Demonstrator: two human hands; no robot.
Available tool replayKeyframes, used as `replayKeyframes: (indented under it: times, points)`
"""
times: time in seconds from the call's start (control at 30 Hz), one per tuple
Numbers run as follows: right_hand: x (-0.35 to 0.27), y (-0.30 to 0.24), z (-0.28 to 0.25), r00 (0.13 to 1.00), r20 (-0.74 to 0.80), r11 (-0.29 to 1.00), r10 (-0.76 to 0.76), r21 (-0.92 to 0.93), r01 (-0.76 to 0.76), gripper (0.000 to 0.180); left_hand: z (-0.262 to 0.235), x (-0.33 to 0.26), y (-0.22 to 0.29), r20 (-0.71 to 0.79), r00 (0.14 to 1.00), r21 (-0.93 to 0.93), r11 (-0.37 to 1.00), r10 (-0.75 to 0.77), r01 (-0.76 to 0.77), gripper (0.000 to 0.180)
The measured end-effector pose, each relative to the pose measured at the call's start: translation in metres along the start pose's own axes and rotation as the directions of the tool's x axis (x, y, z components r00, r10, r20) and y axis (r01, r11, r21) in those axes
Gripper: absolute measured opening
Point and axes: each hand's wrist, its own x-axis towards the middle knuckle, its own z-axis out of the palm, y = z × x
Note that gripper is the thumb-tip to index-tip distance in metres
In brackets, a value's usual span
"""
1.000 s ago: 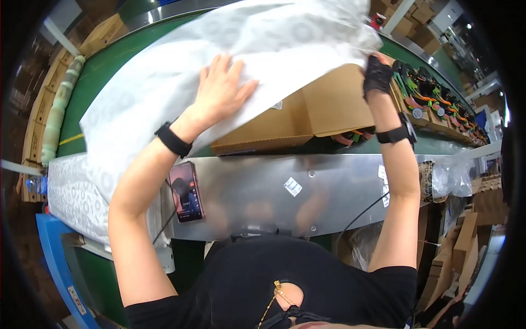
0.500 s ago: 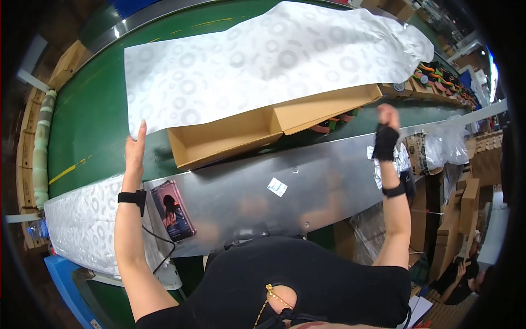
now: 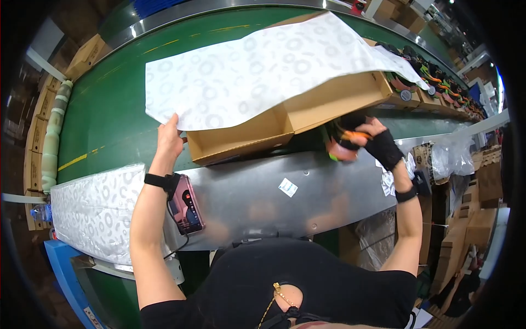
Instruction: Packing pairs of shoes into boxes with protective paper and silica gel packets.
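Note:
A large white sheet of wrapping paper with grey ring prints lies over an open cardboard shoebox. My left hand is closed on the sheet's near left corner, beside the box's left end. In my black-gloved right hand is a shoe in black, orange, pink and green, somewhat blurred. It is just off the near right edge of the box, over the far edge of the metal ledge. The paper hides much of the box's inside.
A phone and a small white packet lie on the ledge. A stack of printed paper is at the left. More boxes with colourful shoes line the green conveyor belt at the far right. Clear plastic bags hang at the right.
My right hand has moved left and now has a shoe in it. The paper's right part has settled lower, showing more shoes behind. My left hand is now closed on the paper's corner.

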Motion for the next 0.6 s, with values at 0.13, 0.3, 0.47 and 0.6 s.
replayKeyframes:
  times: [0.13, 0.3, 0.47, 0.6]
  points:
    - [-0.058, -0.041, -0.053, 0.926, 0.357, 0.978, -0.128, 0.199, 0.058, 0.039, -0.007, -0.007, -0.005, -0.019, 0.999, 0.005, 1.0, 0.026, -0.026, 0.037]
    - [-0.116, -0.097, -0.028, 0.828, 0.4, 0.868, 0.394, -0.459, -0.191, 0.049, 0.014, -0.018, -0.017, 0.07, 0.997, 0.059, 0.998, 0.027, -0.031, 0.036]
    - [-0.153, -0.085, 0.001, 0.929, 0.219, 0.885, 0.3, -0.427, -0.185, 0.018, 0.021, -0.027, -0.025, 0.112, 0.993, 0.031, 0.998, 0.048, -0.052, 0.036]
    - [-0.131, -0.111, -0.047, 0.963, 0.266, 0.965, 0.047, -0.26, 0.025, 0.018, -0.009, -0.043, -0.023, 0.069, 0.99, 0.064, 0.989, 0.126, -0.13, 0.038]
